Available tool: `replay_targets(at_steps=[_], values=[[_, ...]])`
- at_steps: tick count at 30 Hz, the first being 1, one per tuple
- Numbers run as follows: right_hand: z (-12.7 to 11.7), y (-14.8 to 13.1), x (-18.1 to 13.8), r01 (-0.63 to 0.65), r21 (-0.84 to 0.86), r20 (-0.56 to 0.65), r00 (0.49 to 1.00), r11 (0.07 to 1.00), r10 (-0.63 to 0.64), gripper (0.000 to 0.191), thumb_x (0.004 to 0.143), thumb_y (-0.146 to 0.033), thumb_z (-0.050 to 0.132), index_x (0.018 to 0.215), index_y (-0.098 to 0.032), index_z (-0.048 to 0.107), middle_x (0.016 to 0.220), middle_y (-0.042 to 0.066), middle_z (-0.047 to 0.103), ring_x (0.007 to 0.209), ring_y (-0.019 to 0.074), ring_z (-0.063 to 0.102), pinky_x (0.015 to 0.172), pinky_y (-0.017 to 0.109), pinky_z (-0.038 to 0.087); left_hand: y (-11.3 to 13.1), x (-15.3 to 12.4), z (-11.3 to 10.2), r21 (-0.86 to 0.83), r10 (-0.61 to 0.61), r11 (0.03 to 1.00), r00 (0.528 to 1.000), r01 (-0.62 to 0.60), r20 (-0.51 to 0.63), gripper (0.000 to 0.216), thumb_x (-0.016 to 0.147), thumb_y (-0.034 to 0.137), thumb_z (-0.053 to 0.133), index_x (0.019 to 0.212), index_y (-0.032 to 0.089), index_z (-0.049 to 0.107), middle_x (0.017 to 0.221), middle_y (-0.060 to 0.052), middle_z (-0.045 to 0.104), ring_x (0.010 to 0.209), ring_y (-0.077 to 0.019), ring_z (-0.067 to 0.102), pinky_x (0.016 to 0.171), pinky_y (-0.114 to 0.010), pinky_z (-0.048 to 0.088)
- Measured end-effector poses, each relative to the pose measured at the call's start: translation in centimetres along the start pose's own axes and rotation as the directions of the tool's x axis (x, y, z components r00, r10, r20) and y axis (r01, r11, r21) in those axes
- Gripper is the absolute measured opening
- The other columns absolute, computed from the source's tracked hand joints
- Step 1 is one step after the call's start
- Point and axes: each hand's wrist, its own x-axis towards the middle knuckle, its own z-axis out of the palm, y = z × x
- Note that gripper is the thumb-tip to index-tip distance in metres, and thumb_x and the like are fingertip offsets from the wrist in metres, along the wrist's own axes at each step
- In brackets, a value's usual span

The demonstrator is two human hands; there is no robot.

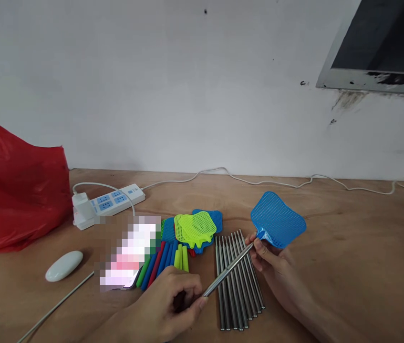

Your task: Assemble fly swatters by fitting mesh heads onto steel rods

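Between my two hands a metal rod (227, 270) slants up to the right. My left hand (173, 305) is closed round its lower end. My right hand (276, 269) pinches the neck of a blue fly swatter head (276, 219), where the rod's upper tip meets it; the fingers hide how far the rod goes in. Beneath the held rod, several metal rods (235, 290) lie side by side on the table. Left of them are coloured handle tubes (162, 259) in green, blue, red and yellow. Behind these lies a pile of yellow, blue and green swatter heads (196, 228).
A blurred-out phone-like screen (130, 257) lies left of the tubes. Farther left are a white mouse (64, 266), a power strip (116, 200) with a plugged-in charger, and a red plastic bag (15, 190). A white cable (252, 182) runs along the wall.
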Motion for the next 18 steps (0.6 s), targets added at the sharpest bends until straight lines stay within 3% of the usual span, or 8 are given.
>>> replay_targets(at_steps=[5, 10, 14, 18], values=[[-0.10, -0.11, -0.08, 0.012, -0.055, 0.054, 0.998, 0.998, -0.009, 0.033, 0.066, -0.047, 0.088, 0.071, -0.020, 0.070, 0.054, -0.005, 0.046, 0.046, 0.0057, 0.029, 0.040, 0.021, 0.020, -0.18, -0.04, 0.00, 0.025, -0.017, 1.000, 1.000, 0.016, 0.015, 0.029, 0.093, 0.030, 0.047, 0.068, 0.022, 0.035, 0.059, 0.007, 0.038, 0.053, -0.0110, 0.037, 0.056, -0.023, 0.032], [-0.16, -0.25, -0.18, 0.030, -0.086, 0.082, 0.996, 0.996, -0.023, 0.031, 0.068, -0.046, 0.086, 0.072, -0.020, 0.070, 0.045, -0.010, 0.034, 0.042, 0.0043, 0.020, 0.044, 0.024, 0.022, 0.17, -0.06, 0.08, 0.013, -0.024, 1.000, 0.999, 0.024, 0.029, 0.029, 0.094, 0.032, 0.047, 0.069, 0.022, 0.037, 0.060, 0.006, 0.040, 0.055, -0.0115, 0.040, 0.056, -0.023, 0.032], [0.01, -0.25, -0.30, -0.023, -0.095, 0.079, 0.996, 0.995, 0.031, 0.036, 0.065, -0.049, 0.087, 0.073, -0.018, 0.071, 0.046, -0.009, 0.038, 0.043, 0.0044, 0.024, 0.044, 0.023, 0.022, 0.00, -0.02, 0.32, -0.001, 0.003, 1.000, 0.999, -0.003, 0.047, 0.029, 0.095, 0.033, 0.048, 0.070, 0.022, 0.038, 0.060, 0.005, 0.042, 0.054, -0.0115, 0.042, 0.050, -0.022, 0.030], [0.15, -0.71, -0.22, -0.046, -0.078, 0.055, 0.997, 0.996, 0.051, 0.037, 0.062, -0.047, 0.089, 0.076, -0.018, 0.072, 0.047, -0.006, 0.047, 0.044, 0.0047, 0.030, 0.043, 0.021, 0.024, -0.43, -0.05, 0.44, 0.047, -0.008, 0.999, 1.000, 0.007, 0.010, 0.029, 0.097, 0.034, 0.048, 0.072, 0.021, 0.042, 0.063, 0.005, 0.047, 0.058, -0.0121, 0.044, 0.055, -0.022, 0.032]])
